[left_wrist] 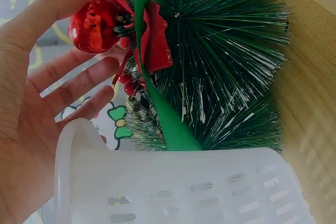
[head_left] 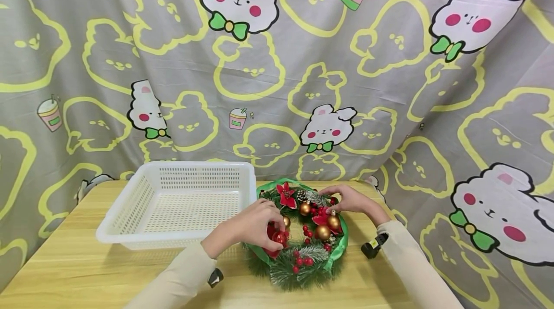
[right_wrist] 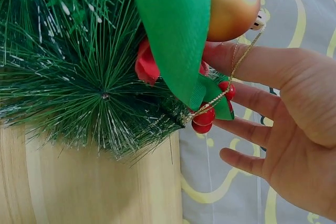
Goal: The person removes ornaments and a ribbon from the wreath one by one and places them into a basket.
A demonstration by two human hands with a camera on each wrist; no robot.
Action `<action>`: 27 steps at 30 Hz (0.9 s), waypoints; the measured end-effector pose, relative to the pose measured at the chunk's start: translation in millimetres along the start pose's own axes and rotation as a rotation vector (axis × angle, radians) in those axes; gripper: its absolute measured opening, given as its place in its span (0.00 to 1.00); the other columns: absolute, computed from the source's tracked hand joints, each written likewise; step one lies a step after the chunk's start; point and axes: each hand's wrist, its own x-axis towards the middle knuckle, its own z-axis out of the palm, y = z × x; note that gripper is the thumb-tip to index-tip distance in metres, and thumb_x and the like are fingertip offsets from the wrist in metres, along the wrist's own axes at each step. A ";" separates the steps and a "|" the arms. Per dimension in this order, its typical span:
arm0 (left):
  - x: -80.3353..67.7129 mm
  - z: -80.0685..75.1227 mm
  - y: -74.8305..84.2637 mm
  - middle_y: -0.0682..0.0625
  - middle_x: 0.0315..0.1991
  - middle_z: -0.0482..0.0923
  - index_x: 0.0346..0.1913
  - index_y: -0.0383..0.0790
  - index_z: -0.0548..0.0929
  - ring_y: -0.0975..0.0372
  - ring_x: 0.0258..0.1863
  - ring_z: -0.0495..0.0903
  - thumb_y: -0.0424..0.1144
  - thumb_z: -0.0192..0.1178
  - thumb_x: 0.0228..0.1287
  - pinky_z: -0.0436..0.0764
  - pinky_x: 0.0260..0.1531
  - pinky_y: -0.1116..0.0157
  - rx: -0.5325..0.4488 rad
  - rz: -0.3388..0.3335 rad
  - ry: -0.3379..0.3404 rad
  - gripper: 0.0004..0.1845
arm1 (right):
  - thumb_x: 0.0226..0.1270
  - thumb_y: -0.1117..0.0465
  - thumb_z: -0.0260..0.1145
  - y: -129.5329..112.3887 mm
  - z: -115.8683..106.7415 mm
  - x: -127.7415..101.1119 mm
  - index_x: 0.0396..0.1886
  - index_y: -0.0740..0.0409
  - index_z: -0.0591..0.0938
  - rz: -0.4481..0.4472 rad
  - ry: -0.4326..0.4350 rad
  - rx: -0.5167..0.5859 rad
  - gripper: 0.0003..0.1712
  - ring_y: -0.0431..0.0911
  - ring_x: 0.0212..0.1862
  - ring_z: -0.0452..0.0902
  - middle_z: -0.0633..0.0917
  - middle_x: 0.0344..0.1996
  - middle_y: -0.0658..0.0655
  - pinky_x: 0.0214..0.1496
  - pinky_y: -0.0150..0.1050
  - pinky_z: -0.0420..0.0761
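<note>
Christmas wreath point(head_left: 303, 234) is seen from the head view lying on the wooden table point(head_left: 65, 270) beside a white basket point(head_left: 177, 203), touched by both hands; the left wrist view shows the left hand point(left_wrist: 37, 103) open-fingered against a red bauble point(left_wrist: 94, 24), and the right wrist view shows the right hand point(right_wrist: 283, 124) with straight, spread fingers under a gold bauble point(right_wrist: 231, 1).

Left hand point(head_left: 253, 226) fingers spread, right hand point(head_left: 348, 199) fingers extended, forearms converging
</note>
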 end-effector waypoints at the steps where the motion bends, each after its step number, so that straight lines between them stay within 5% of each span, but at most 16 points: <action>1: -0.1 0.3 -0.1 0.65 0.31 0.80 0.35 0.58 0.87 0.70 0.39 0.73 0.57 0.75 0.51 0.72 0.59 0.56 -0.001 -0.001 0.000 0.13 | 0.60 0.57 0.78 -0.2 0.1 0.0 0.63 0.59 0.82 -0.005 -0.001 -0.001 0.31 0.62 0.63 0.78 0.83 0.62 0.64 0.64 0.62 0.76; 13: -1.3 0.0 -0.1 0.65 0.31 0.80 0.35 0.58 0.87 0.70 0.40 0.74 0.57 0.74 0.52 0.71 0.61 0.54 -0.015 -0.002 0.008 0.12 | 0.59 0.60 0.77 -6.0 3.3 -0.9 0.62 0.60 0.81 -0.092 0.029 -0.100 0.31 0.63 0.63 0.76 0.84 0.60 0.63 0.67 0.65 0.71; 27: -2.0 1.3 -1.2 0.65 0.31 0.81 0.35 0.58 0.87 0.69 0.40 0.74 0.57 0.74 0.52 0.71 0.61 0.54 -0.006 0.006 0.019 0.13 | 0.52 0.55 0.81 -18.9 6.3 -0.6 0.58 0.51 0.85 -0.027 0.105 -0.348 0.31 0.61 0.64 0.68 0.82 0.57 0.56 0.64 0.68 0.64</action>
